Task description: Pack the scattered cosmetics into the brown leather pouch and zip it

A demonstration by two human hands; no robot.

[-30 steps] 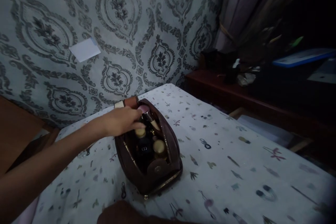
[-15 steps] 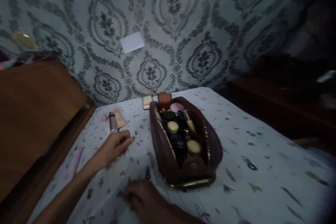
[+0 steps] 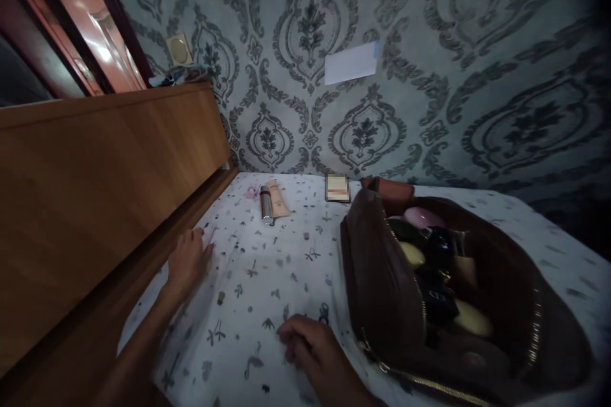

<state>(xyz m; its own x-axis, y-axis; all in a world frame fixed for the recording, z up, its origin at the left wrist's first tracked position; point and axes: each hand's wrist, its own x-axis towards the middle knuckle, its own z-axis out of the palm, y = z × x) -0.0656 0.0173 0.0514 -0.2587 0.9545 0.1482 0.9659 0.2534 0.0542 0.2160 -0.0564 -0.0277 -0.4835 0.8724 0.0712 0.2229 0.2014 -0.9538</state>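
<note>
My left hand (image 3: 187,261) is at the left edge of the white patterned sheet, its fingers closed around a pink tube (image 3: 208,236) that shows between thumb and fingers. My right hand (image 3: 317,353) rests loosely curled on the sheet, with nothing visible in it. Just right of it stands a brown zipped cosmetics bag (image 3: 382,267), wide open. Inside are a pink rounded item (image 3: 424,217), a yellow-lidded container (image 3: 472,319), a black case (image 3: 436,299) and other makeup. A silver cylindrical bottle (image 3: 266,205) and a beige tube (image 3: 278,199) lie together farther back.
A small pale box (image 3: 337,188) is near the wall, behind the bag. Beside the silver bottle lies a small pink item (image 3: 252,192). A wooden panel (image 3: 119,159) borders the sheet on the left. Patterned wallpaper rises behind, with a white card (image 3: 352,63) on it.
My view has swung left, so the bag appears farther right and larger. My left hand has moved from near the silver bottle to the pink tube. My right hand stays curled beside the bag.
</note>
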